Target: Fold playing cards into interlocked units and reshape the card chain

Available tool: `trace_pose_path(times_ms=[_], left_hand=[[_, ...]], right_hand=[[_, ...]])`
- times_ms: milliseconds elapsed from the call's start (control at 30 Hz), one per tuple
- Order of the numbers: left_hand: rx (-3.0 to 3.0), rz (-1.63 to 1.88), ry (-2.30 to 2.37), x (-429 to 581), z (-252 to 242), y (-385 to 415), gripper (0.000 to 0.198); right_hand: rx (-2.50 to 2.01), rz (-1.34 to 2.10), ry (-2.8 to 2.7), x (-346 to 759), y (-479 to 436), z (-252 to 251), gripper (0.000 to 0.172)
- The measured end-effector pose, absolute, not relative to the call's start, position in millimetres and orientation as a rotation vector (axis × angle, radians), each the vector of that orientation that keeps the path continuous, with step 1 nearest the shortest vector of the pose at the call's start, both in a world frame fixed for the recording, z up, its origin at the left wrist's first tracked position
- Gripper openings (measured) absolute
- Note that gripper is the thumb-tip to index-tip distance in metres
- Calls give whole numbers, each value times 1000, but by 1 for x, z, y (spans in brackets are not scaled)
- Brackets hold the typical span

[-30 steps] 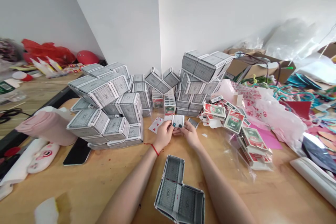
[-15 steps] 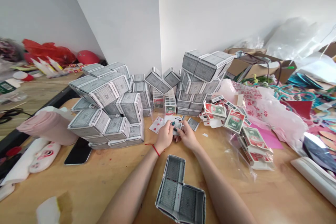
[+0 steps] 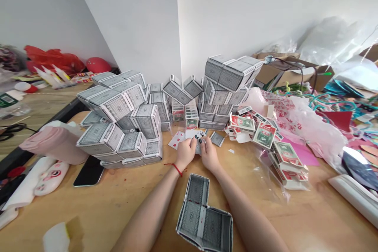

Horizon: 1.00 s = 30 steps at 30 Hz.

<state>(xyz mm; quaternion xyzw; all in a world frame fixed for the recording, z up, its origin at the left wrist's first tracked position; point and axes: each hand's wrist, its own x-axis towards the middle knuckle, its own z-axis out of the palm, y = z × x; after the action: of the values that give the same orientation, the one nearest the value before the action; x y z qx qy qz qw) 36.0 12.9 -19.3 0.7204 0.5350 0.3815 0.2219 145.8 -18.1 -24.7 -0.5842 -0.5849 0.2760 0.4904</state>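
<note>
My left hand (image 3: 186, 152) and my right hand (image 3: 209, 153) meet at the middle of the wooden table, fingers closed on a grey-backed playing card (image 3: 198, 149) between them. Just beyond lie face-up cards (image 3: 176, 140) and a grey-backed card (image 3: 217, 138). Between my forearms rests an L-shaped piece made of grey cards (image 3: 191, 216). Stacks of blocks covered in grey cards stand at the left (image 3: 112, 102) and right (image 3: 230, 75), with a V-shaped piece (image 3: 182, 95) between them.
Opened red and green card boxes (image 3: 264, 136) lie at the right beside plastic bags (image 3: 307, 126). A phone (image 3: 88, 171), a pink roll (image 3: 54, 141) and a white roll (image 3: 26, 183) are at the left. Cardboard boxes (image 3: 295, 73) stand at the back right.
Both hands have turned slightly around the card, and the fingers have shifted on it. The card now sits lower between them and shows less.
</note>
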Motion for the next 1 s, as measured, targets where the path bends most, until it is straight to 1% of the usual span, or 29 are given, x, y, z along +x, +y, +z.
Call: trace_pose_path(times_ms=[200, 333, 600, 733, 867, 1000], left_hand=[[1952, 1020, 1449, 38, -22, 11, 35], [2012, 970, 1458, 39, -22, 10, 29], [2062, 939, 1528, 40, -20, 9, 35], [2091, 900, 1499, 36, -17, -1, 29], [2186, 748, 1326, 12, -9, -25, 26], [2442, 703, 1187, -47, -1, -51, 25]], right_hand=[[-1445, 612, -1362, 149, -17, -23, 20], [-1445, 631, -1332, 152, -16, -21, 21], [-1425, 673, -1323, 153, -17, -22, 25], [-1414, 708, -1337, 156, -16, -24, 28], [-1414, 735, -1361, 157, -16, -26, 31], [-1443, 716, -1333, 157, -18, -26, 32]])
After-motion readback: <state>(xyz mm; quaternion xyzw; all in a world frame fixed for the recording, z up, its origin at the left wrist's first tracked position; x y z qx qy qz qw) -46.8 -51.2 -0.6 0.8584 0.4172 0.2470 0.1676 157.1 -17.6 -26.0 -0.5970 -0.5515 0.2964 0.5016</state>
